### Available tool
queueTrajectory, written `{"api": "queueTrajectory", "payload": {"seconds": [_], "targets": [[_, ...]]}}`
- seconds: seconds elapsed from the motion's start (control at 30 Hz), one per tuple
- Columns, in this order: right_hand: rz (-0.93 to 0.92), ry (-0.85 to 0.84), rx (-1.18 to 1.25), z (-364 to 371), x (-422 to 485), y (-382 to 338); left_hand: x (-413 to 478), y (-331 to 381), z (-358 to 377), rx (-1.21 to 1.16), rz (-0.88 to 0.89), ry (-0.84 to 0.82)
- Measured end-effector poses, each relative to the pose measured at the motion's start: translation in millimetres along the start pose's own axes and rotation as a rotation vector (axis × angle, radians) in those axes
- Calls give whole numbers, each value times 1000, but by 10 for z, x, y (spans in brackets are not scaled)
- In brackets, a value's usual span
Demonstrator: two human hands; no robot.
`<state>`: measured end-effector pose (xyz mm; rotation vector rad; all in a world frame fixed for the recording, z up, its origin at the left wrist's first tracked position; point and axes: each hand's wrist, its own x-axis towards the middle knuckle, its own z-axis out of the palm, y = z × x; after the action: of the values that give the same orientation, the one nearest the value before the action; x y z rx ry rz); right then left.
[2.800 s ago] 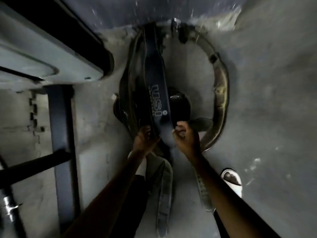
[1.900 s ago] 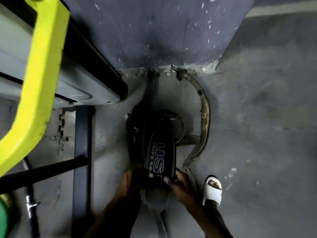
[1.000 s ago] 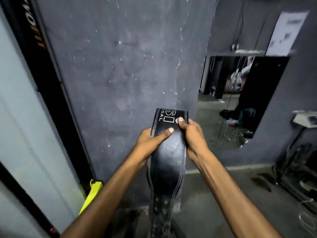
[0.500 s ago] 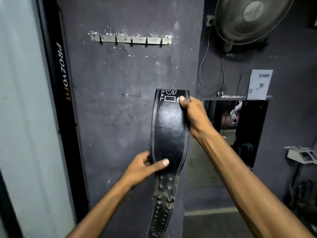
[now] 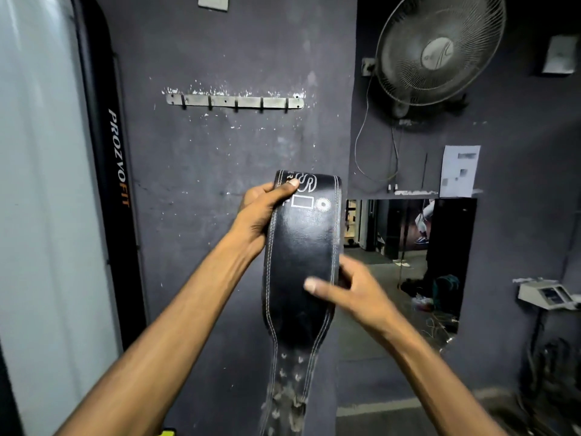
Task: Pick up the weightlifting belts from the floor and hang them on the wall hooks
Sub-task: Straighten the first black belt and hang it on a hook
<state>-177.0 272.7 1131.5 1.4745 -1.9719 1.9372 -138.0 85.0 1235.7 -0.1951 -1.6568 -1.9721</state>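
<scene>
Belt (image 5: 301, 256): black glossy leather, double white stitching along the edges. Held up in mid-air with its long axis vertical. The wide padded section is on top; it tapers to a narrow, scuffed strap with punched holes hanging down.

Right hand (image 5: 352, 291): at the belt's right edge, mid-height. Thumb lies across the front and the fingers seem to curl behind, pinching it (motion blur).

Left hand (image 5: 257, 215): grips the upper left edge, thumb over the printed top.

Beyond, on a dark speckled wall (image 5: 195, 171), a flat metal hook rail (image 5: 234, 101) is mounted above the belt and apart from it. Caged fan (image 5: 437, 51) at far right.
</scene>
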Motion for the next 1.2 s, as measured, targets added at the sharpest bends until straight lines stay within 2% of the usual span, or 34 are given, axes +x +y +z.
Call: {"api": "queueTrajectory", "payload": {"seconds": [0.1,0.2,0.37,0.5,0.6,0.7,0.83,0.9,0.97,1.13,1.2], "targets": [[68,-141,-158,103,-307,212,-41,29,-35,67,57,-30],[100,-168,-122,5,-134,9,-135,61,-54,110,88,-58],[234,-15,393,-127,581,-560,-385,137,-135,176,136,-125],[358,88,605,-57,909,-743,-567,97,-263,285,89,-236],[332,122,613,34,883,-654,-575,174,-276,240,-45,-178],[183,131,489,94,760,-625,-440,284,-258,206,-131,-60],[4,70,253,77,558,-630,-295,404,-148,85,-131,-9],[-41,55,193,39,488,-630,-249,421,-112,77,-72,0],[-6,62,182,-41,503,-642,-252,399,-77,109,11,-18],[221,87,264,-158,793,-825,-373,316,-62,178,150,-85],[199,124,354,-177,905,-842,-415,274,-109,222,165,-122]]}}
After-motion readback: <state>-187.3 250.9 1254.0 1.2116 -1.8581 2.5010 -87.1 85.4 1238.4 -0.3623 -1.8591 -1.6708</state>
